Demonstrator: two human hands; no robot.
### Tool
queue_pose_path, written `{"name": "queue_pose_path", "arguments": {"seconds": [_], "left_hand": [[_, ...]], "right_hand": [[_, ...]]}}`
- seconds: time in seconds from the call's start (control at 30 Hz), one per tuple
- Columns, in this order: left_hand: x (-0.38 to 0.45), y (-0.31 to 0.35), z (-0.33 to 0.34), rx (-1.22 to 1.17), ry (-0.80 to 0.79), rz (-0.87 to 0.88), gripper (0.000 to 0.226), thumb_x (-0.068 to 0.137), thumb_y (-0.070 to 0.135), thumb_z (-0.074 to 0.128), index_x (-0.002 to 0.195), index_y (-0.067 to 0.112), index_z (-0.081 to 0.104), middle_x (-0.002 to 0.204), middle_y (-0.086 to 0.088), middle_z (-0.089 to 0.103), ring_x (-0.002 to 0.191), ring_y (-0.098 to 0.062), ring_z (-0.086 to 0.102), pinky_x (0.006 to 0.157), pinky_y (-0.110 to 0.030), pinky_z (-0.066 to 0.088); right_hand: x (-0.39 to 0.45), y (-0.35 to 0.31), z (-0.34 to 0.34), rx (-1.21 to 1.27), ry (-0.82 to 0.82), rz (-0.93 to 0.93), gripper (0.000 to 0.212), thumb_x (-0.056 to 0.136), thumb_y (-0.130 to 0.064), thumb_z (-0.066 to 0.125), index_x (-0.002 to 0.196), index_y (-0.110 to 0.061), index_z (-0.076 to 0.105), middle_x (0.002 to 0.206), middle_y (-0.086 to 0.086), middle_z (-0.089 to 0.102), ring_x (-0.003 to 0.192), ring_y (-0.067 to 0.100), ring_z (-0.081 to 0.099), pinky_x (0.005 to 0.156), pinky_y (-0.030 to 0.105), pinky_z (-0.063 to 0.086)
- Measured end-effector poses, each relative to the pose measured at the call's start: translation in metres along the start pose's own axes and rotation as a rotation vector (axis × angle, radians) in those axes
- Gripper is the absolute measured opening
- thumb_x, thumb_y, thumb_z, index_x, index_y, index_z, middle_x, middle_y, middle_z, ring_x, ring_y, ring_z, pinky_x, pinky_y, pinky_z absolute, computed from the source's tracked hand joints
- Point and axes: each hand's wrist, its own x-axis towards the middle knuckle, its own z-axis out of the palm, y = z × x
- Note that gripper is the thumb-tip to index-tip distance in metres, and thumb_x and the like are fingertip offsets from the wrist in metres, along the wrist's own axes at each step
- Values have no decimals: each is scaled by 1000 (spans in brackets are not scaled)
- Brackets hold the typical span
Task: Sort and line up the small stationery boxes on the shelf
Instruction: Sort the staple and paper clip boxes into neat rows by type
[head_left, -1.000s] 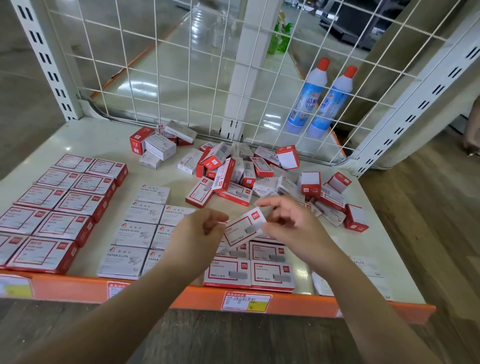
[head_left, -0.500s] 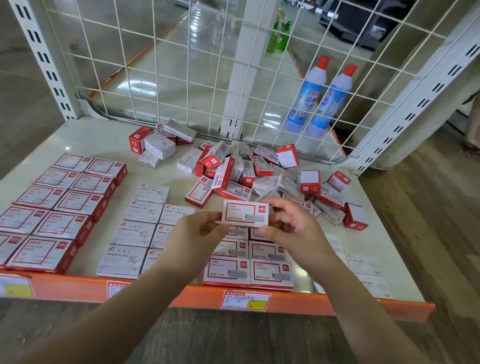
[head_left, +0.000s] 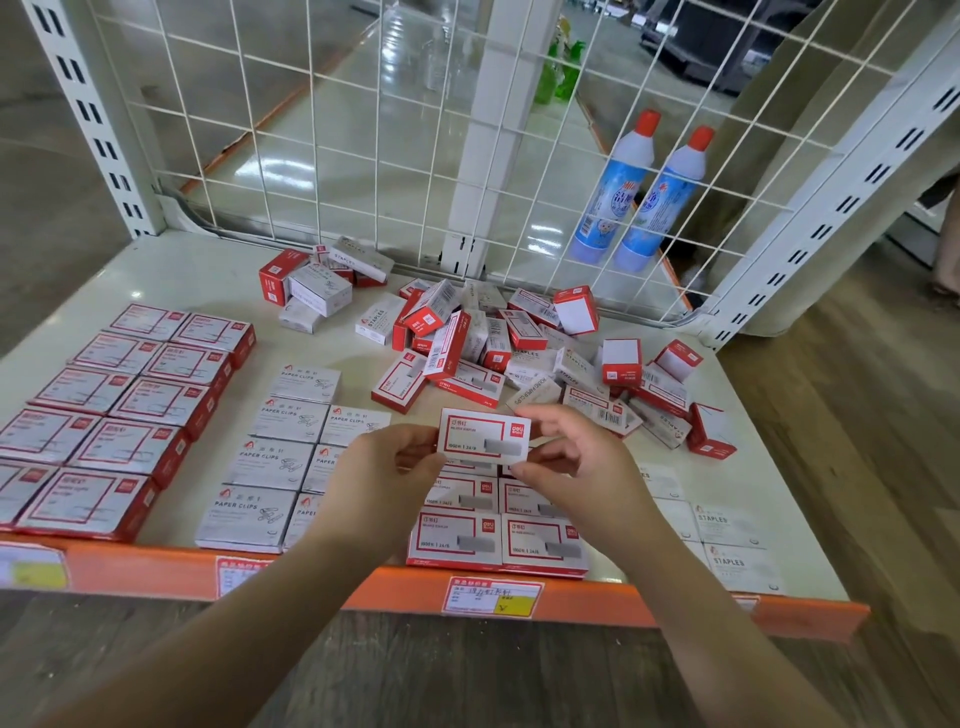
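Now staple box (head_left: 483, 435) pinched between left hand (head_left: 382, 475), right hand (head_left: 582, 462).

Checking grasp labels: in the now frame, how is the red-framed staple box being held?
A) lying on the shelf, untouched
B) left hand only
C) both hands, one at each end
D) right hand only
C: the left hand pinches the left end of the staple box and the right hand pinches its right end, holding it above the lined-up rows of staple boxes.
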Motion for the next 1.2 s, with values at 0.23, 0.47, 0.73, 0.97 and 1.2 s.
{"name": "queue_pose_path", "arguments": {"seconds": [0.23, 0.47, 0.73, 0.97, 1.2], "left_hand": [[-1, -2, -1, 11, 16, 14, 31, 92, 15, 53, 122, 19, 58, 101, 11, 62, 88, -6, 56, 64, -14, 49], [-8, -8, -9, 155, 102, 71, 35, 93, 18, 50, 128, 18, 52, 115, 6, 57, 97, -4, 47, 56, -2, 37], [-22, -11, -9, 403, 3, 169, 37, 92, 27, 54, 128, 25, 52, 124, 11, 50, 109, -7, 48, 83, -15, 46], [-25, -10, -5, 460, -63, 149, 33, 93, 27, 52, 126, 25, 54, 123, 11, 49, 108, -7, 52, 86, -18, 51], [-26, -10, -2, 456, -95, 134, 35, 93, 28, 52, 128, 25, 52, 127, 10, 47, 111, -7, 51, 90, -19, 49]], "right_hand": [[-2, 2, -4, 11, -55, 46, 40, 83, -15, 66, 109, -42, 52, 97, -25, 60, 91, 1, 60, 71, 16, 52], [2, 1, 0, -108, -226, 94, 41, 85, -21, 65, 123, -30, 54, 102, -19, 61, 87, -1, 61, 65, 14, 53], [7, 1, 5, -227, -243, 121, 48, 84, -21, 66, 129, -25, 50, 102, -18, 53, 83, -1, 56, 64, 11, 49], [7, 8, 7, -281, -221, 151, 37, 90, -22, 58, 127, -27, 52, 118, -6, 55, 91, 4, 53, 55, 8, 46], [2, 3, 11, -339, -265, 93, 50, 85, -27, 65, 131, -30, 47, 129, -8, 46, 98, 4, 45, 79, 14, 46]]}}
